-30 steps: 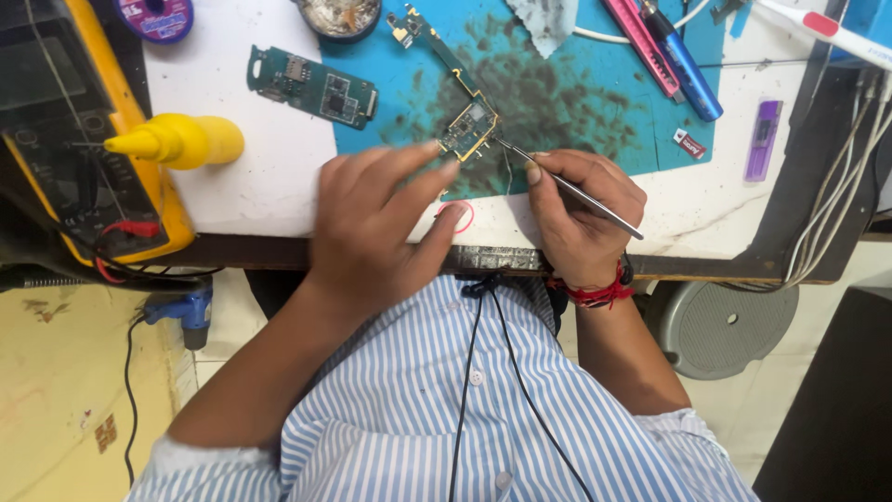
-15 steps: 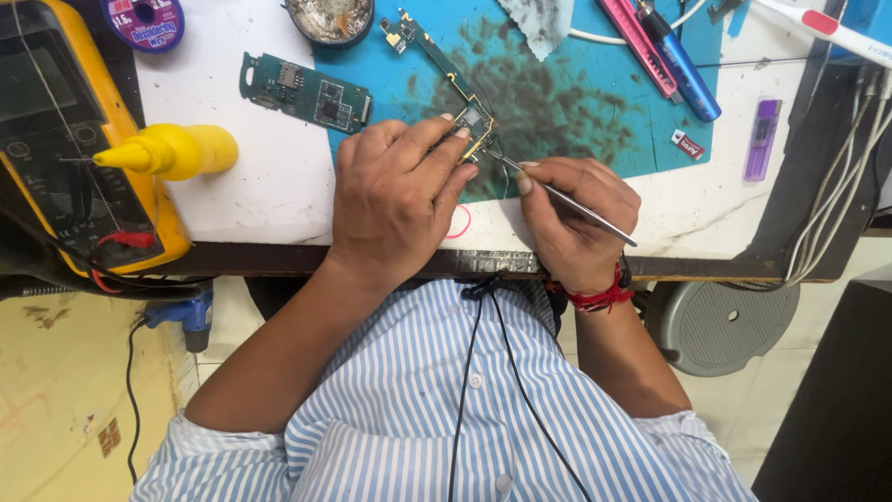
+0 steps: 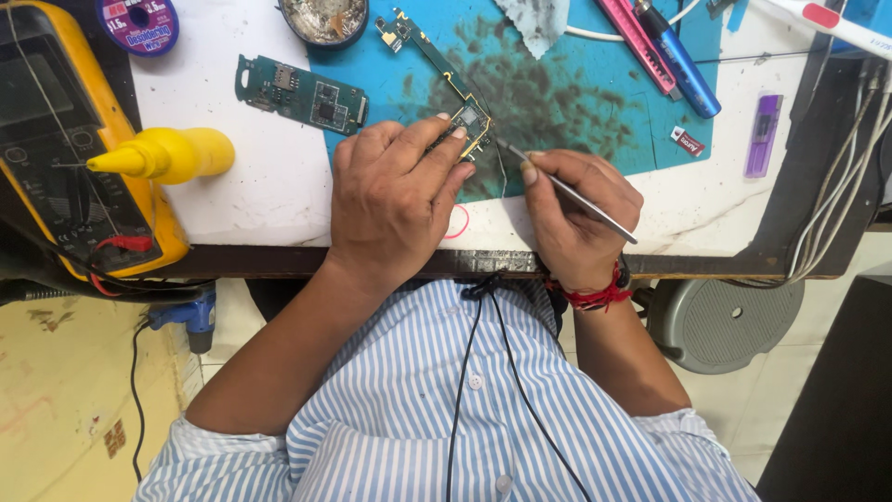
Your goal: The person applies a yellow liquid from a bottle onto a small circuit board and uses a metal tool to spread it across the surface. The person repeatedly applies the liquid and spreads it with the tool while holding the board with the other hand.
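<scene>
Head view: left hand (image 3: 395, 209) pins narrow green circuit board (image 3: 465, 121) on blue mat (image 3: 576, 102), far-centre of table (image 3: 260, 200). Right hand (image 3: 576, 214) grips thin metal probe (image 3: 567, 193), tip at board. Risk: tip slip w/ excess pressure, likely scratching pads; board may pivot.

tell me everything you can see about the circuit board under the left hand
The circuit board is a narrow, irregular strip, green with gold-edged patches and small dark components. It lies flat on the stained blue work mat, running diagonally from a small connector end near the round tin down to a wider end by the hands. The left hand pins that wider end with its fingers. The tip of a thin metal tool, held in the right hand, meets its edge.
</scene>
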